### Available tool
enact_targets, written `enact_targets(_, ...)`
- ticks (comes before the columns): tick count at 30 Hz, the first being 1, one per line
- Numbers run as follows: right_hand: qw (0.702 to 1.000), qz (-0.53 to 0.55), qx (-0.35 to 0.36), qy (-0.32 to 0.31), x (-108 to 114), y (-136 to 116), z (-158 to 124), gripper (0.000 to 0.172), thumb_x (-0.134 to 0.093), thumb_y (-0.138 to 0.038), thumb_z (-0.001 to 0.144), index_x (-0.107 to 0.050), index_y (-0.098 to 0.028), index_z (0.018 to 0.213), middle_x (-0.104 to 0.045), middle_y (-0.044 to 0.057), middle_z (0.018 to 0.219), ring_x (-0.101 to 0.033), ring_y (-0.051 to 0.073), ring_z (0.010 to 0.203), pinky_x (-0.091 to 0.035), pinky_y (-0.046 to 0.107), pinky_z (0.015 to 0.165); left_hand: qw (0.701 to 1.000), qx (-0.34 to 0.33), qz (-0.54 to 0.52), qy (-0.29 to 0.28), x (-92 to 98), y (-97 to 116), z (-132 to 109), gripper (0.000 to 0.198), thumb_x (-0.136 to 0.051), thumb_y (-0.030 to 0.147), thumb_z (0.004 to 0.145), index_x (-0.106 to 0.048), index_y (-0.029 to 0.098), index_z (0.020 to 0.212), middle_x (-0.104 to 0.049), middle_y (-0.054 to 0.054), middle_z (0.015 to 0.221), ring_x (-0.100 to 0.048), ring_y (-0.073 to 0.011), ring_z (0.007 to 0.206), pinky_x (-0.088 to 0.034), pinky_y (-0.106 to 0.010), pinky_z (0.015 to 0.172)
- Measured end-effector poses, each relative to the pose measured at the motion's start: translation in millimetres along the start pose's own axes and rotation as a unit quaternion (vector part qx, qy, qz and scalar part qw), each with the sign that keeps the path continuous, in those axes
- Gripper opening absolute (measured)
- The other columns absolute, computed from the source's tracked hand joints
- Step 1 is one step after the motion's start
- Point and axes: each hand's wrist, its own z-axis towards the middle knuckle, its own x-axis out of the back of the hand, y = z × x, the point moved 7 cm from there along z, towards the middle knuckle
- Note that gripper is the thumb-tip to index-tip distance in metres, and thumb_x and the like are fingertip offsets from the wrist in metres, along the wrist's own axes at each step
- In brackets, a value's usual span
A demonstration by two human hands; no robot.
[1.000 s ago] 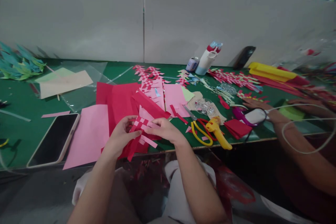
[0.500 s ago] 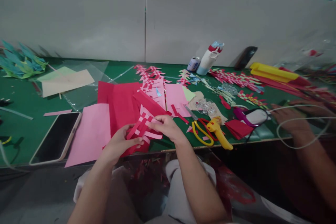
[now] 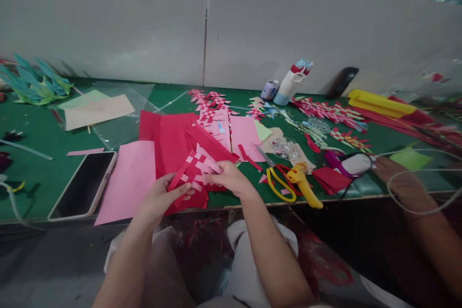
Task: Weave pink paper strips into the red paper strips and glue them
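Note:
A woven piece of red and pink paper strips point(image 3: 194, 169) is held between my two hands, above the near edge of the table. My left hand point(image 3: 164, 196) grips its lower left side, thumb on top and fingers beneath. My right hand point(image 3: 230, 178) pinches the loose strip ends at its right side. Red paper sheets point(image 3: 173, 139) lie under and behind it, with a folded red strip point(image 3: 209, 141) on top. A pink sheet point(image 3: 130, 178) lies to the left of my left hand. Just beyond are finished-looking woven paper strips point(image 3: 209, 106).
A phone point(image 3: 84, 185) lies at the left near the edge. Yellow-handled scissors point(image 3: 279, 185) and a yellow glue gun point(image 3: 303, 185) are right of my right hand. A bottle point(image 3: 292, 84) and a can point(image 3: 269, 90) stand at the back. Another person's hand point(image 3: 391, 173) is at the far right by a white cable.
The woven piece has tilted a little, and my right hand now holds a pink strip angled upward across it. The view has shifted slightly left. At the right, a light green paper now shows by the other person's hand.

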Motion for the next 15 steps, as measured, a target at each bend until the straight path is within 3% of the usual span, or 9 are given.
enact_targets(4,0.999,-0.013,0.04,0.019,1.4,-6.6,0.2,0.03,-0.075,-0.042,0.066,-0.07,-0.013,0.071,-0.07,0.005,0.074,-0.064,0.018,0.074,-0.047,0.028,0.074,1.0,0.0,-0.027,-0.001,0.1,-2.8,-2.5,0.044,-0.075,0.048,0.065,-0.068,0.014,0.092,-0.073,-0.011,0.084,-0.071,-0.0238,0.073,-0.058,-0.032,0.064)
enact_targets(9,0.998,-0.019,0.054,0.02,0.6,-7.7,0.2,0.028,-0.073,-0.041,0.069,-0.07,-0.013,0.07,-0.07,0.005,0.075,-0.065,0.019,0.076,-0.048,0.029,0.077,0.996,0.015,-0.072,0.058,8.4,-6.4,-5.1,0.043,-0.078,0.046,0.062,-0.067,0.015,0.09,-0.073,-0.009,0.08,-0.07,-0.023,0.071,-0.057,-0.032,0.059)
enact_targets(15,0.999,0.002,0.025,0.022,-0.9,-4.6,0.2,0.032,-0.076,-0.043,0.064,-0.071,-0.013,0.076,-0.071,0.004,0.077,-0.065,0.018,0.075,-0.049,0.028,0.072,0.996,-0.012,-0.08,0.021,6.7,-4.0,-3.6,0.039,-0.08,0.037,0.063,-0.068,0.015,0.092,-0.073,-0.007,0.081,-0.07,-0.0206,0.073,-0.057,-0.028,0.061)
